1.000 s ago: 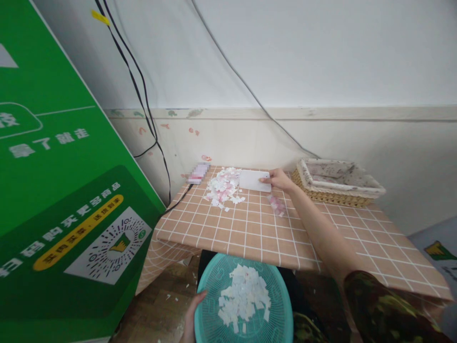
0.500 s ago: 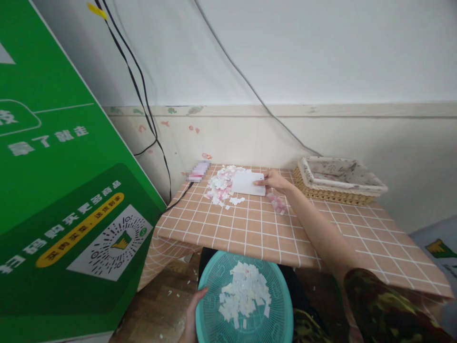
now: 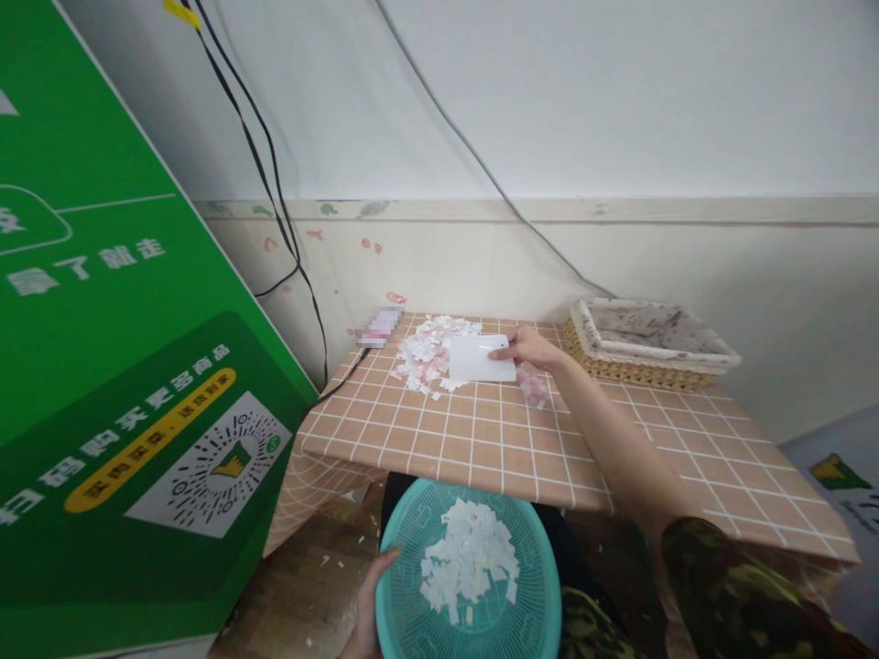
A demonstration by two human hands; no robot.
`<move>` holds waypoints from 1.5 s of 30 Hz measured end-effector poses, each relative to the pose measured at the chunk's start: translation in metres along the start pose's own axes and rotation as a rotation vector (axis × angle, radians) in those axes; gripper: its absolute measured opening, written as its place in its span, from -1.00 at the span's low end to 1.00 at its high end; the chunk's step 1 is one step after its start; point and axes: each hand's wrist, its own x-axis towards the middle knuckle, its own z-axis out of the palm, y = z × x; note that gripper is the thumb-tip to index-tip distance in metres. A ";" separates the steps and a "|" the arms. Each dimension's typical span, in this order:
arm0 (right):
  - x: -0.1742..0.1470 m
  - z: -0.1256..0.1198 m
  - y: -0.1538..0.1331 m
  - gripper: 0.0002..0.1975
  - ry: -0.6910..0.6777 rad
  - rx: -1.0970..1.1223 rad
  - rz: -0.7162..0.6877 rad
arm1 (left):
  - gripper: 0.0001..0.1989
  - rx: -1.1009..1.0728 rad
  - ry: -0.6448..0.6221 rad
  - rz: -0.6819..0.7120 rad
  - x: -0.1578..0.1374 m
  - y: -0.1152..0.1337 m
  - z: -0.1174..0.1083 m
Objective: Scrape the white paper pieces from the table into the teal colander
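Observation:
My right hand [image 3: 527, 348] pinches the right edge of a flat white scraper card [image 3: 473, 361] low over the table. The card's left side meets a pile of white and pink paper scraps [image 3: 427, 352]. A smaller pink cluster of scraps [image 3: 531, 389] lies just below my right hand. Below the table's front edge, my left hand [image 3: 373, 595] grips the left rim of a round teal plastic basket [image 3: 539, 586]. White paper scraps [image 3: 471, 558] are heaped inside it. The fingers under the basket are hidden; the thumb shows at the rim.
A brown checked cloth covers the table [image 3: 439, 439]. A cloth-lined wicker basket [image 3: 645, 366] stands at the back right. At the back left lies a blurred-out phone-like object [image 3: 381, 327] with a black cable. A green sign [image 3: 124, 366] stands left. Scraps dot the wooden floor [image 3: 302, 586].
The white card has shifted slightly right and nearer to me, and its face is tilted a little differently. My left hand and the teal basket stay nearly still.

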 end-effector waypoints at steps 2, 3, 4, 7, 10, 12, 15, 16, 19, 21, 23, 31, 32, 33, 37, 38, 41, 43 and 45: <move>0.000 0.002 -0.003 -0.63 -0.015 -0.016 -0.017 | -0.70 -0.006 0.001 0.003 0.001 0.000 -0.001; -0.001 0.003 -0.004 -0.63 -0.017 -0.009 -0.022 | -0.70 -0.004 0.006 0.012 0.001 0.000 -0.001; -0.001 0.004 -0.006 -0.63 -0.015 0.003 -0.023 | -0.70 0.001 0.012 0.024 0.001 0.000 0.000; -0.002 0.005 -0.009 -0.61 -0.001 0.026 -0.006 | -0.74 0.014 0.033 0.062 -0.001 0.000 0.001; -0.003 0.005 -0.010 -0.62 -0.020 0.031 0.001 | -0.78 0.013 0.058 0.105 -0.002 0.000 0.002; -0.003 0.005 -0.010 -0.61 -0.049 0.041 0.000 | -0.76 0.020 0.046 0.100 -0.001 0.000 0.002; -0.004 0.004 -0.010 -0.62 -0.077 0.014 -0.004 | -0.71 0.027 0.011 0.070 0.001 -0.001 -0.002; -0.003 0.004 -0.009 -0.62 -0.079 0.008 -0.008 | -0.70 0.025 0.007 0.066 0.002 -0.001 -0.003; -0.003 0.001 -0.009 -0.60 -0.067 0.039 -0.005 | -0.70 0.016 -0.004 0.056 0.003 -0.002 -0.005; -0.003 -0.002 -0.008 -0.59 -0.063 0.065 0.009 | -0.69 0.017 -0.009 0.044 0.002 -0.002 -0.005; -0.004 -0.005 -0.008 -0.59 -0.071 0.071 0.018 | -0.72 0.022 0.004 0.055 0.001 -0.002 -0.004; -0.004 -0.005 -0.007 -0.61 -0.128 0.037 0.027 | -0.73 0.041 0.038 0.095 0.001 -0.001 -0.002; -0.003 -0.004 -0.006 -0.61 -0.124 0.043 0.023 | -0.73 0.044 0.041 0.099 0.000 0.000 -0.001; -0.003 -0.003 -0.006 -0.61 -0.118 0.049 0.019 | -0.73 0.047 0.045 0.098 -0.001 0.000 0.000; -0.002 -0.002 -0.004 -0.60 -0.082 0.056 0.011 | -0.76 0.039 0.073 0.102 -0.005 0.002 0.005; -0.001 -0.002 -0.003 -0.60 -0.073 0.050 0.012 | -0.77 0.035 0.073 0.102 -0.005 0.002 0.006; -0.001 -0.002 -0.003 -0.59 -0.057 0.033 0.008 | -0.75 0.025 0.036 0.074 -0.006 0.001 0.006; -0.001 -0.002 -0.003 -0.59 -0.058 0.029 0.003 | -0.73 0.021 0.024 0.061 -0.006 0.001 0.005; -0.001 -0.002 -0.003 -0.59 -0.061 0.032 -0.002 | -0.75 0.015 0.037 0.079 -0.005 0.001 0.005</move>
